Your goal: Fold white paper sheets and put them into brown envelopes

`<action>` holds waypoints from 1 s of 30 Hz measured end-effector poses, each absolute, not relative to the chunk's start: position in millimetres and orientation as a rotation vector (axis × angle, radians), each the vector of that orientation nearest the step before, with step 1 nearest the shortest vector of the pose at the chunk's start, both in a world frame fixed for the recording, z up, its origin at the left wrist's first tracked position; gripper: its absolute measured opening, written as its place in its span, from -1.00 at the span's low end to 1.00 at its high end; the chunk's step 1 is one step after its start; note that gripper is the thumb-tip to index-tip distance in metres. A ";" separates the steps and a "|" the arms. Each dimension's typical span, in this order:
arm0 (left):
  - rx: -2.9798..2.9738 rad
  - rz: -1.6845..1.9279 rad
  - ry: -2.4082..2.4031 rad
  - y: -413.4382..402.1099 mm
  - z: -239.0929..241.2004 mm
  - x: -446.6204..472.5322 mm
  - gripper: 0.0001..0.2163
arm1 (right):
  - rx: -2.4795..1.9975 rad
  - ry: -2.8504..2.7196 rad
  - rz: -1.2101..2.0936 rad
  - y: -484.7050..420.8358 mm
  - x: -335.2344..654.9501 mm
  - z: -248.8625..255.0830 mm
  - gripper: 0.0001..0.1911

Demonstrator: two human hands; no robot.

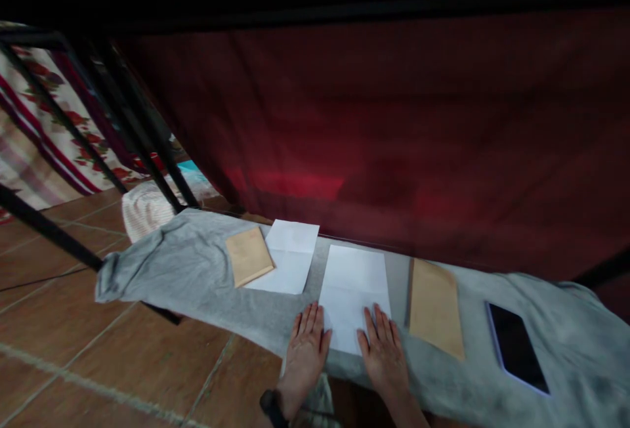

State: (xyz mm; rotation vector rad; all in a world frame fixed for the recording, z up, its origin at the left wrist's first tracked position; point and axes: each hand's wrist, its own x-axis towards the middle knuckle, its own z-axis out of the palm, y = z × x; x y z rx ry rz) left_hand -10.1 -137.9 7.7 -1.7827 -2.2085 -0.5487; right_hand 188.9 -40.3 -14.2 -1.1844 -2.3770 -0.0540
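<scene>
A white sheet of paper (355, 290) with a faint crease across it lies flat in front of me on the grey cloth. My left hand (307, 342) rests at its lower left edge, fingers stretched out and thumb near the sheet. On its lower right side lies my right hand (382, 346), flat, with its fingers extended over the paper's edge. Neither hand holds anything. To the right of the sheet is a brown envelope (435, 306). Further left, a second brown envelope (249, 256) partly overlaps another creased white sheet (291, 257).
A phone (518, 346) with a dark screen lies at the right on the grey cloth (197, 270). Behind the covered surface hangs a dark red curtain (443, 139). Black metal bars (49, 228) stand at the left, above a tiled floor (63, 342).
</scene>
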 end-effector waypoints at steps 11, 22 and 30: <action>-2.115 -0.434 -2.158 -124.7 21.8 6.1 -0.46 | -1.197 -2.368 -0.129 -41.8 189.3 -3.2 -0.45; -2.411 0.072 -2.128 -129.4 50.2 -2.7 -0.48 | -1.251 -2.385 -0.031 -48.6 195.3 6.1 -0.51; -2.365 0.043 -2.138 -127.9 49.4 -1.4 -0.33 | -1.242 -2.388 0.027 -51.6 201.1 6.7 -0.51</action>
